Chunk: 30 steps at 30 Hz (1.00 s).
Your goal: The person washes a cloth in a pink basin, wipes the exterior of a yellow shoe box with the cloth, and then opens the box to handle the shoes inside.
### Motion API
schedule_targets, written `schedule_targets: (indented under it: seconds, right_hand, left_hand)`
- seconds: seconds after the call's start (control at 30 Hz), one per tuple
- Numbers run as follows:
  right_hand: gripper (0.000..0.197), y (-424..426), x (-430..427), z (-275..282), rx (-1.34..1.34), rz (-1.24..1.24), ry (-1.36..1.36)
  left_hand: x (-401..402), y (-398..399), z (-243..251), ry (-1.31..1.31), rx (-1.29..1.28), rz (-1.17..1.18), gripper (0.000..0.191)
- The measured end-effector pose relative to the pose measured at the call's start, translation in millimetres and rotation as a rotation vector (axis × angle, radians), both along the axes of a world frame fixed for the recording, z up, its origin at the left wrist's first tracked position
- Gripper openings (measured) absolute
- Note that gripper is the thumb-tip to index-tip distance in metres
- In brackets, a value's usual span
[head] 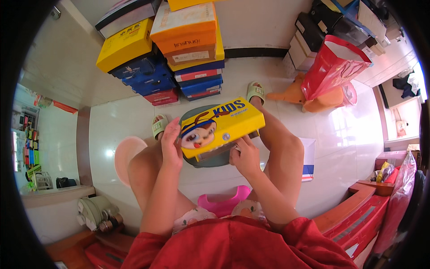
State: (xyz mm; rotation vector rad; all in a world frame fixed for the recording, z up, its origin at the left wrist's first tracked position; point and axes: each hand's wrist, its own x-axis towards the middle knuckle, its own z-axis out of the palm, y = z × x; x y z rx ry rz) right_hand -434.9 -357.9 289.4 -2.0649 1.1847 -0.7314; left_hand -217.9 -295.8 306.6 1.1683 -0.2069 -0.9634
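Note:
A yellow cardboard shoebox (231, 122) with a cartoon face on its lid is tilted above a dark grey-green round stool (210, 161) between my knees. My left hand (172, 144) is upright along the box's left end, its palm side against it; the fingertips rise beside the lid's edge. At the near long side, my right hand (245, 154) has curled fingers reaching to the underside of the lid's edge, where a darker box wall shows. What the right fingertips touch is hidden.
Stacked shoeboxes (191, 37) stand beyond my feet. A red paper bag (336, 67) rests on an orange animal-shaped seat (322, 101) at the right. Near my left knee lies a pink basin (129, 158); a white box lid (308, 159) is by my right knee. Wooden furniture (356, 208) stands at lower right.

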Motion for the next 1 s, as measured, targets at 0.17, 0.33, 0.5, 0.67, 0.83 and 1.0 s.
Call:
schedule_targets:
  seconds: [0.17, 0.33, 0.5, 0.67, 0.83, 1.0]
  right_hand:
    - [0.01, 29.9, -20.8, -7.3, 0.08, 0.091, -0.033]
    - [0.04, 39.1, -20.1, 8.0, 0.019, -0.03, -0.265]
    - [0.089, 25.6, -25.9, -2.0, 0.066, -0.039, 0.128]
    - [0.097, 25.7, -26.4, -8.0, 0.17, 0.034, 0.469]
    - [0.099, 26.0, -25.0, -10.7, 0.188, 0.044, 0.506]
    - [0.097, 23.5, -27.1, -7.6, 0.296, 0.064, 0.419]
  left_hand:
    - [-7.6, 14.4, 0.3, -0.588, 0.117, -0.272, 0.049]
    - [-37.9, 9.0, 8.1, -1.42, 0.212, -0.464, 0.047]
    - [-50.7, 9.0, -9.7, -1.494, 0.249, -0.514, 0.046]
    - [-50.4, 9.2, -18.3, -1.497, 0.353, -0.536, 0.057]
    - [-52.4, 10.3, -20.7, -1.532, 0.385, -0.539, 0.057]
    - [-53.5, 15.4, -20.7, -1.651, 0.389, -0.551, 0.051]
